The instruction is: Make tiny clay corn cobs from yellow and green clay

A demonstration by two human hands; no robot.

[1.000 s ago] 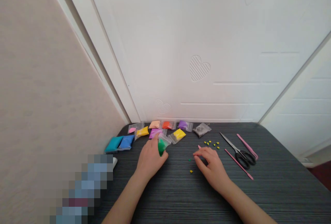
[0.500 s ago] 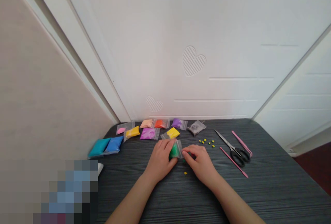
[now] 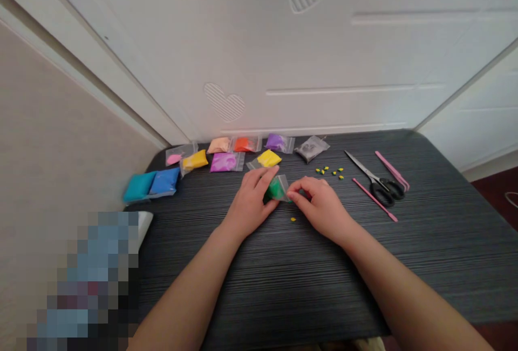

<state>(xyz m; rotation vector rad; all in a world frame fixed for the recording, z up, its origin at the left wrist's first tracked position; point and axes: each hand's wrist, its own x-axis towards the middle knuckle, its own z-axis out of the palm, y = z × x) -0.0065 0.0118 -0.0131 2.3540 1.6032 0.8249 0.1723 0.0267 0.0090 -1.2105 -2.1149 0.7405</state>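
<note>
My left hand [image 3: 247,202] is closed around a small clear zip bag of green clay [image 3: 277,188], holding it low over the table. The thumb and fingertips of my right hand [image 3: 318,205] are pinched together at the bag's right, open-end edge. What lies between these fingertips is partly hidden. Just below the bag, a tiny yellow piece [image 3: 293,220] rests on the dark table [image 3: 259,286]. Several small yellow-and-green pieces [image 3: 334,173] lie beyond my right hand.
Bags of coloured clay line the back, among them yellow [image 3: 269,159], purple [image 3: 275,142], grey [image 3: 312,148], magenta [image 3: 224,162] and blue [image 3: 165,182]. Scissors [image 3: 379,184], a pink stick tool [image 3: 374,200] and pink tweezers [image 3: 392,170] lie at right. A white door [image 3: 243,43] stands behind the table.
My left hand has brought the green clay bag right and nearer, away from the other bags. My right hand has met it and pinches its edge. The view has tilted down.
</note>
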